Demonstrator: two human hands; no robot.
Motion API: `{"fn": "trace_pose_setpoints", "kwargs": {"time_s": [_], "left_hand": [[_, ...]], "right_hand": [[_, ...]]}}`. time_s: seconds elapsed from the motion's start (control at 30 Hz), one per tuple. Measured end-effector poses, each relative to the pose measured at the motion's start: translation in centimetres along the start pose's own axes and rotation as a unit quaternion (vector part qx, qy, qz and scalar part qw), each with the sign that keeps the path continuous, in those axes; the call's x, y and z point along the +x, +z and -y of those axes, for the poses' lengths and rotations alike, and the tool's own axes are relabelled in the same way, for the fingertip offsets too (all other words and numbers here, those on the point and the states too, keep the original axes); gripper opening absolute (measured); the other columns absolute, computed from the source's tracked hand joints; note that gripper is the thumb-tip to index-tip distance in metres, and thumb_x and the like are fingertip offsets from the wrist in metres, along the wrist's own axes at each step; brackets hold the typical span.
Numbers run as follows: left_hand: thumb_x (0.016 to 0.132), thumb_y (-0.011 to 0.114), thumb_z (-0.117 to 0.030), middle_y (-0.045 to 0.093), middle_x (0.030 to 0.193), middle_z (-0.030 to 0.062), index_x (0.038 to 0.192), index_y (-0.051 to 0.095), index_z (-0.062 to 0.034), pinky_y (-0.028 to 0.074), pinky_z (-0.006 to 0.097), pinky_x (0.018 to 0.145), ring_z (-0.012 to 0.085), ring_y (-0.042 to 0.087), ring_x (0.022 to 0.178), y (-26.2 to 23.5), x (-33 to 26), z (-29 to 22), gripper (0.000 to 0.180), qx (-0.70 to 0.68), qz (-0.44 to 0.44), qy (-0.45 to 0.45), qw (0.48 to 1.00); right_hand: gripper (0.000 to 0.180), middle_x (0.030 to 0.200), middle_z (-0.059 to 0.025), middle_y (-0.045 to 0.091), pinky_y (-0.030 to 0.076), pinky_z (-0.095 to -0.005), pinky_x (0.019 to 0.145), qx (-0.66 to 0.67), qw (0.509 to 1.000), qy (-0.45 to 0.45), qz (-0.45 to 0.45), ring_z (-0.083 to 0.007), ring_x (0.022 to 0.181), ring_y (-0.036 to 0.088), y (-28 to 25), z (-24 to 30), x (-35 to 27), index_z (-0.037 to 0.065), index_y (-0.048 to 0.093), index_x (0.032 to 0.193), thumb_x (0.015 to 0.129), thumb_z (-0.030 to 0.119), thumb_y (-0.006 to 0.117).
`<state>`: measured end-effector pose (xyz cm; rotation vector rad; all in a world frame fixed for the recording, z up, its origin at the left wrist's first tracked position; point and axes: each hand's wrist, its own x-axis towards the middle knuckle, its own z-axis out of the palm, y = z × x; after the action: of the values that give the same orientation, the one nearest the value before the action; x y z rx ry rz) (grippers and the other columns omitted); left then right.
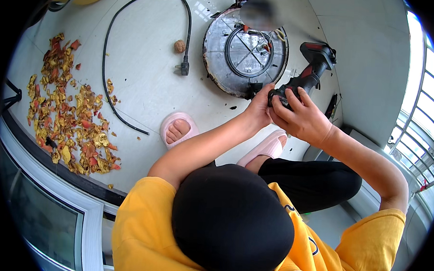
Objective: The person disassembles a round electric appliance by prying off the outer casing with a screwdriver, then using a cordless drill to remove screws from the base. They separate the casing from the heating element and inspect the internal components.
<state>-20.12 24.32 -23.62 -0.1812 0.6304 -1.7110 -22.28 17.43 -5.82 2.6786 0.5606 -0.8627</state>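
Currently, a black-and-red cordless power drill, rigid and judged fairly heavy, is being gripped at its front by both closed hands, left hand and right hand, near the round grey metal appliance base.

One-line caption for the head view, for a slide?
Both hands, left and right, grip a cordless drill above an upturned round appliance.

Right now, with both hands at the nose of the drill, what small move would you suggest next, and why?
Probably lower the drill toward the round appliance base: both the left hand and right hand grip its front end, raised above that base.
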Motion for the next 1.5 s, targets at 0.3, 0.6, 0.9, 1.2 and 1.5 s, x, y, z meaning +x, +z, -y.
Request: {"fn": "trace_pose_setpoints", "kwargs": {"time_s": [0.3,0.6,0.9,1.2,1.5], "left_hand": [[0.085,0.06,-0.043,0.061,0.088,-0.0005,0.097,0.053,-0.0169,0.045,0.037,0.078,0.0144,0.06,0.084,-0.5,0.9,1.1,0.03,0.017,-0.192,0.048,0.98],[0.073,0.043,-0.08,0.057,0.103,0.0099,0.106,0.053,-0.0043,0.036,0.046,0.09,0.0268,0.053,0.099,-0.7,-2.1,0.4,0.083,0.025,-0.201,-0.109,0.973],[0.083,0.046,-0.066,0.064,0.104,0.002,0.116,0.056,-0.0094,0.037,0.044,0.095,0.0179,0.058,0.096,-0.6,-5.1,-5.2,0.066,0.082,0.005,-0.212,0.974],[0.093,0.042,-0.05,0.062,0.108,0.0091,0.109,0.059,-0.0093,0.045,0.036,0.092,0.0214,0.059,0.101,2.5,-2.6,-0.3,0.047,0.089,-0.121,-0.029,0.988],[0.081,0.052,-0.065,0.061,0.085,-0.0018,0.091,0.057,-0.0163,0.038,0.039,0.081,0.013,0.055,0.086,1.5,-2.6,1.5,0.05,0.129,-0.193,0.008,0.973]], "right_hand": [[0.067,0.112,-0.0169,0.054,0.051,-0.0424,0.079,0.76,0.299,0.575,0.044,-0.0304,0.108,0.055,-2.6,-2.9,-1.5,-0.005,0.049,0.117,0.073,0.037,0.076],[0.043,0.082,-0.0152,0.063,0.053,-0.0338,0.062,0.563,0.69,0.448,0.076,-0.0198,0.071,0.066,0.1,-2.0,-0.2,-0.004,0.056,0.101,0.07,0.021,0.073],[0.053,0.108,-0.0123,0.054,0.046,-0.0304,0.066,0.055,0.997,-0.005,0.062,-0.0251,0.09,0.054,-2.1,-1.5,1.6,0.002,0.051,0.119,0.069,0.01,0.067],[0.095,0.131,-0.0172,0.04,0.044,-0.0354,0.088,0.192,0.966,0.16,0.069,-0.0317,0.113,0.047,-4.4,0.2,0.2,0.008,0.037,0.134,0.053,0.026,0.083],[0.069,0.079,-0.0113,0.061,0.052,-0.0299,0.067,0.546,0.674,0.492,0.071,-0.0195,0.068,0.063,-0.2,0.5,0.1,-0.01,0.05,0.116,0.066,0.028,0.077]]}}
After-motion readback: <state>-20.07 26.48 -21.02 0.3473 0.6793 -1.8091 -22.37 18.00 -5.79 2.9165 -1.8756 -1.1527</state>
